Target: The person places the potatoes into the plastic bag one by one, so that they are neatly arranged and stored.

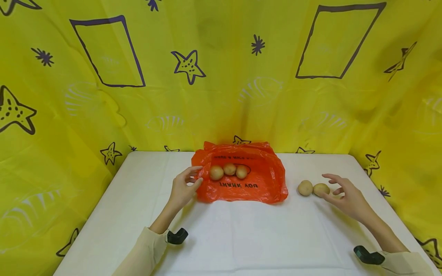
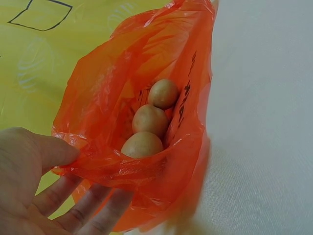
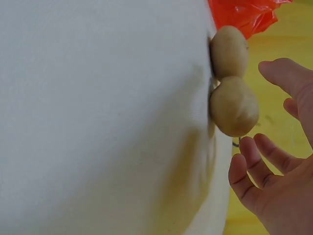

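A red plastic bag (image 1: pixel 266 184) lies on the table with its mouth spread towards me. Inside it three potatoes (image 2: pixel 149 121) sit in a row. My left hand (image 1: pixel 181 189) pinches the bag's left rim, thumb on the near side and fingers behind the film. To the right of the bag, two more potatoes (image 1: pixel 305 188) touch each other on the table. My right hand (image 1: pixel 350 201) hovers beside the right-hand potato (image 3: pixel 234 106), fingers apart and loosely bent, holding nothing. In the right wrist view a gap shows between the fingertips and that potato.
A white cloth covers the table (image 1: pixel 241 237). Yellow curtains (image 1: pixel 221 96) with printed starfish and frames hang behind it and at both sides. Dark wrist devices (image 1: pixel 177 236) are worn at both sleeves.
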A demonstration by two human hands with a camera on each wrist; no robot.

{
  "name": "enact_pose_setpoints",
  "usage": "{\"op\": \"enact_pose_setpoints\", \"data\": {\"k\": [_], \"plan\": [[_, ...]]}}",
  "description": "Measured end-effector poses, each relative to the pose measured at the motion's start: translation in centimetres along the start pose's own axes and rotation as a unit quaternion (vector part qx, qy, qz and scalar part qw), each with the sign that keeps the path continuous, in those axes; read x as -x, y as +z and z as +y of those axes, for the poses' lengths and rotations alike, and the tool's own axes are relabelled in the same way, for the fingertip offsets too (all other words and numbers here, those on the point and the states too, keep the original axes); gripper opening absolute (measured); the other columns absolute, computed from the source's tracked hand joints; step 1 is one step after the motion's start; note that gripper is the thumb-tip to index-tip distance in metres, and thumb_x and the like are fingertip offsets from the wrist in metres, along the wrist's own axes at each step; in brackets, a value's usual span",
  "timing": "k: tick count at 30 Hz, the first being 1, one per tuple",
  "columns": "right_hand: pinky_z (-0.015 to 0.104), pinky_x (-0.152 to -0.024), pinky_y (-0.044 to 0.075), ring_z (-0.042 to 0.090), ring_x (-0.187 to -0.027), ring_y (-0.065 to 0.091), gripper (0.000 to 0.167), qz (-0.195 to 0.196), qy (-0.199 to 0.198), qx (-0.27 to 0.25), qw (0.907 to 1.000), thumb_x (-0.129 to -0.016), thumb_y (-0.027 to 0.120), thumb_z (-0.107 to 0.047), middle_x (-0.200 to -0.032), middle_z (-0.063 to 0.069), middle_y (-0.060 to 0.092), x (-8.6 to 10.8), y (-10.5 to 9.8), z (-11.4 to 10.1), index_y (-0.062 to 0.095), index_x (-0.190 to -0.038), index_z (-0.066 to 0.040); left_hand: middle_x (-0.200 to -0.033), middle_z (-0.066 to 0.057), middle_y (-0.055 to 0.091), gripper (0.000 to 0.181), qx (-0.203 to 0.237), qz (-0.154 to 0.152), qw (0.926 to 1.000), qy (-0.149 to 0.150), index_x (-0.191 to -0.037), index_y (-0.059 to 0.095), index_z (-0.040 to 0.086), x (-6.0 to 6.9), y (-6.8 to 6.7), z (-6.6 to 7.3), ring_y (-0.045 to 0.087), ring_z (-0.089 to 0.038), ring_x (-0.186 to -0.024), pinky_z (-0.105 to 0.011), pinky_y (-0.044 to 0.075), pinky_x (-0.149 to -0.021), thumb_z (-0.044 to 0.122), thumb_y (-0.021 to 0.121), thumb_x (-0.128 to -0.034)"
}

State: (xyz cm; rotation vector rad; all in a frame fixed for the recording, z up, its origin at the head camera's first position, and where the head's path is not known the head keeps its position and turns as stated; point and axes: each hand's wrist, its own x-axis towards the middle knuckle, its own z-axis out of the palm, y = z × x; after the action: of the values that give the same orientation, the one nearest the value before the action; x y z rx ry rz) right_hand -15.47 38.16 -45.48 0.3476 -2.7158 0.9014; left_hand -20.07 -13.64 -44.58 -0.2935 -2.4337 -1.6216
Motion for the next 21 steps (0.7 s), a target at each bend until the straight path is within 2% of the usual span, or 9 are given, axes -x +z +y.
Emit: {"op": "enact_pose_setpoints", "data": {"k": [11,21], "plan": [[0.024,-0.059,0.048,0.008,-0.071,0.057,0.061,-0.053,0.054,-0.023,0.9968,-0.09,0.08,-0.017,-0.114,0.029,0.063,0.1,0.6,1.0,0.049,-0.142,-0.005,-0.104,-0.013,0.072,0.034,0.0,0.009,0.9998,0.018,-0.124,0.071,0.007,0.0,0.0,0.0,0.069,-0.027,-0.085,-0.024,0.056,-0.076,-0.002,0.072,-0.091],[0.024,-0.062,0.049,0.01,-0.075,0.059,0.056,-0.064,0.062,-0.016,0.9959,-0.091,0.079,-0.018,-0.111,0.029,0.067,-0.2,0.8,1.2,0.052,-0.138,-0.004,-0.104,-0.013,0.072,0.035,0.003,0.008,0.9996,0.025,-0.124,0.071,0.007,0.0,0.0,-0.2,0.069,-0.031,-0.089,-0.024,0.056,-0.078,-0.003,0.072,-0.0907]]}}
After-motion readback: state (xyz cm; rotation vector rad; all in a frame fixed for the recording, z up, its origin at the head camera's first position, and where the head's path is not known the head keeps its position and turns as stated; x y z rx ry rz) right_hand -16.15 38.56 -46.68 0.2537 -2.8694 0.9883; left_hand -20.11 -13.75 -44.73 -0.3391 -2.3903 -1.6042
